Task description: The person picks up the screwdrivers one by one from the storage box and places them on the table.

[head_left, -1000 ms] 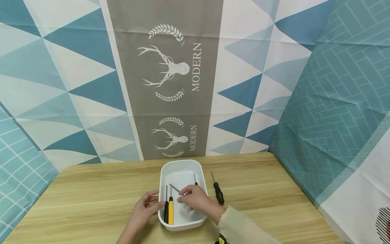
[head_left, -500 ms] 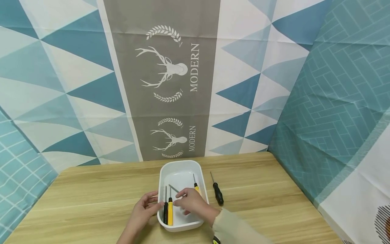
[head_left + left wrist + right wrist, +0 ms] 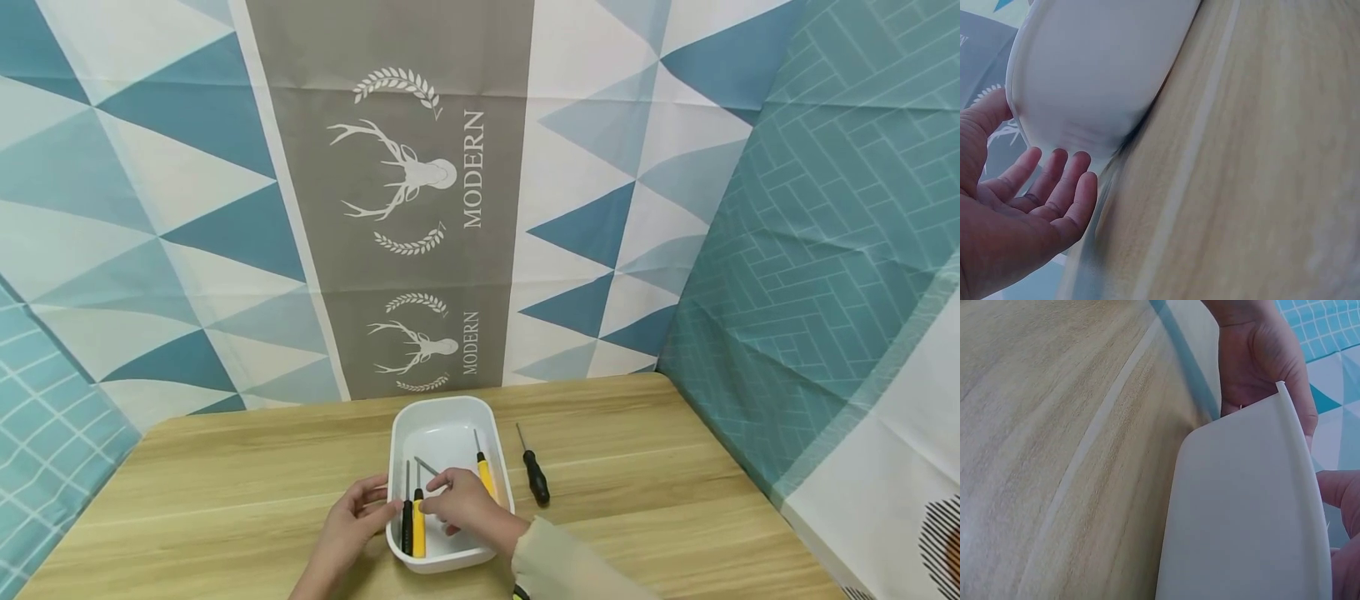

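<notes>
My left hand grips the left rim of a white tray; in the left wrist view its thumb is at the rim and its fingertips lie along the outer wall. Inside the tray, a black-handled screwdriver lies beside a yellow-handled screwdriver. My right hand is low over the tray, its thumb tip right at that yellow handle. A grey metal shaft runs slantwise under this hand, which hides its other end. Another yellow screwdriver lies along the right wall.
A black screwdriver lies on the wooden table, right of the tray. Near the front edge, a small black-and-yellow object shows beside the right sleeve. Patterned cloth hangs behind the table.
My right hand has moved left and nearer inside the tray, to the left yellow screwdriver, uncovering the right yellow screwdriver's handle. My left hand keeps its hold on the tray.
</notes>
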A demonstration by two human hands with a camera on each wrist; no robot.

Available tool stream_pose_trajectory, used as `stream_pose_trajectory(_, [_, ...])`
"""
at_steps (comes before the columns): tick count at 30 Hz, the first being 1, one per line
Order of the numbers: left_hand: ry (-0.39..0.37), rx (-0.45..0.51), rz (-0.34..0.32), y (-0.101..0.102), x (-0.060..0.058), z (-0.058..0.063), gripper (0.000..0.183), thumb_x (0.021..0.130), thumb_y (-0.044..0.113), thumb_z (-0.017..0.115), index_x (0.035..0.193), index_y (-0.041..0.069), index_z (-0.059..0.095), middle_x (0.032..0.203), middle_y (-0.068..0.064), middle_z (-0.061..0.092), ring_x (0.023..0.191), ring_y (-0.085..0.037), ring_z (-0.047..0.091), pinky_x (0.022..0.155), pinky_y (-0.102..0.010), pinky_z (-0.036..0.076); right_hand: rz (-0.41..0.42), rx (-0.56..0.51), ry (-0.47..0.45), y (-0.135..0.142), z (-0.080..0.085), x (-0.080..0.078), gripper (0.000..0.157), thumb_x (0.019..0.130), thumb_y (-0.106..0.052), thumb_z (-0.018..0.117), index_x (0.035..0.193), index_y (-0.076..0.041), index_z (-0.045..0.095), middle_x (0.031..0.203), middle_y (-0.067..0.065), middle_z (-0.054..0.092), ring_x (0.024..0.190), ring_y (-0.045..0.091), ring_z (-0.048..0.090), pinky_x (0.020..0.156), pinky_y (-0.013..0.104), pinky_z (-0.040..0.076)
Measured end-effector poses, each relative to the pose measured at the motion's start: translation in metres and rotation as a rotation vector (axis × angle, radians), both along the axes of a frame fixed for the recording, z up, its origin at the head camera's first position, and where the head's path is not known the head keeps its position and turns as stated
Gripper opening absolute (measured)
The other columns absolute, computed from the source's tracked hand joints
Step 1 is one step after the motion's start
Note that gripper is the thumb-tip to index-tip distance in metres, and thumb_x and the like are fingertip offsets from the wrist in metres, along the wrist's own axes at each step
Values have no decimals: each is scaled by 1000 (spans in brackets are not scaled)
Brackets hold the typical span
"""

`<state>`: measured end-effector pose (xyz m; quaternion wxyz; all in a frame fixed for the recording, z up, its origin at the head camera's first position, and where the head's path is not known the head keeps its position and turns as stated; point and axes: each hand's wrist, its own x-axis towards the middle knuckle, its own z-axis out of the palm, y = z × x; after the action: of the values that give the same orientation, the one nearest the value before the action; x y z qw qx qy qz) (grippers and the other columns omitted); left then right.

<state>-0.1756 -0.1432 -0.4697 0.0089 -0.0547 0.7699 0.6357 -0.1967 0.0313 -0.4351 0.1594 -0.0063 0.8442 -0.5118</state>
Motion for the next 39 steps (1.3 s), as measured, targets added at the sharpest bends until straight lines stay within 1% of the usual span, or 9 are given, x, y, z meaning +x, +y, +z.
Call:
stream_pose_trajectory(12, [4, 14, -4, -1, 0, -2, 52, 82, 18, 70, 128, 2, 50, 118, -17, 60, 100, -23, 64, 76, -28, 57, -29, -32, 3, -7, -6, 1, 23, 77, -16, 74, 95, -9, 62, 68, 3, 56, 53, 12, 50, 45, 23, 49])
stream_pose_trajectory(16, [6, 19, -8, -1, 0, -3, 52, 82, 17, 70, 128, 2, 50, 118, -18, 60, 100, -22, 64, 75, -26, 56, -29, -40, -12, -10, -8, 0, 25, 77, -16, 73, 97, -9, 60, 67, 3, 55, 55, 12, 50, 45, 22, 49])
stream_pose_trajectory(21, [17, 24, -16, -2, 1, -4, 53, 83, 16, 70, 129, -1, 49, 119, -20, 59, 101, -23, 63, 75, -25, 56, -37, -40, -31, -12, -10, 1, 25, 76, -15, 73, 96, -9, 59, 63, 2, 53, 50, 11, 47, 43, 20, 47])
stream_pose_trajectory(27, [10, 40, -17, -2, 0, -4, 54, 83, 15, 69, 130, 0, 48, 120, -20, 58, 101, -23, 63, 74, -26, 56, -51, -20, -25, -14, -11, 2, 26, 76, -15, 73, 96, -8, 59, 59, 0, 49, 46, 9, 44, 42, 19, 45])
stream_pose_trajectory(32, [8, 29, -20, -2, 0, -4, 54, 83, 16, 69, 130, 0, 48, 120, -20, 59, 101, -24, 63, 75, -26, 56, -59, 11, -28, -15, -11, 3, 27, 75, -16, 75, 95, -8, 59, 61, 1, 52, 46, 10, 46, 42, 19, 44])
stream_pose_trajectory(39, [11, 14, -20, -1, 1, -1, 53, 84, 18, 69, 129, 0, 48, 120, -20, 58, 101, -23, 63, 76, -27, 56, -58, 27, -22, -16, -10, 1, 27, 75, -16, 75, 95, -7, 59, 62, 3, 54, 48, 12, 50, 44, 22, 47])
